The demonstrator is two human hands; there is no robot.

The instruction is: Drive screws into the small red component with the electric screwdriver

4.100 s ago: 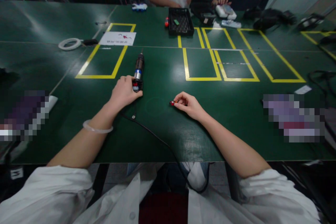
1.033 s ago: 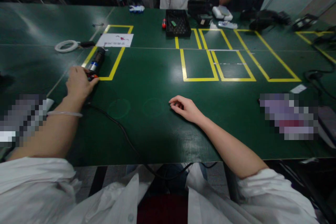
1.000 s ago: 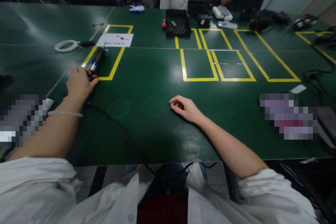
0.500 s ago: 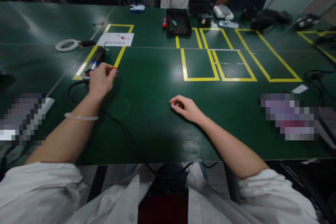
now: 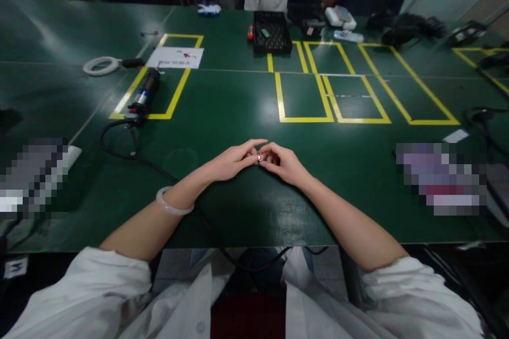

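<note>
My left hand [image 5: 230, 162], a pale bangle [image 5: 175, 205] on its wrist, meets my right hand [image 5: 287, 164] just above the green table [image 5: 238, 206]. Between the touching fingertips sits a small silver-and-reddish piece [image 5: 260, 157]; fingers partly cover it and its kind is unclear. The left thumb and fingers pinch it, with the index finger stretched out above. My right fingers are curled closed against the same piece. Whether they hold anything else is hidden.
A black cylindrical tool [image 5: 146, 90] with a cable [image 5: 159, 170] lies left, near a white printed card [image 5: 175, 57] and white coil [image 5: 101, 66]. Yellow tape [image 5: 306, 119] marks rectangles. Farther back are a black tray [image 5: 272, 37], a red item [image 5: 250, 33] and two people.
My left hand has moved right and nearer from beside the black tool, carrying the small reddish piece to my right hand. My right hand has stayed almost still.
</note>
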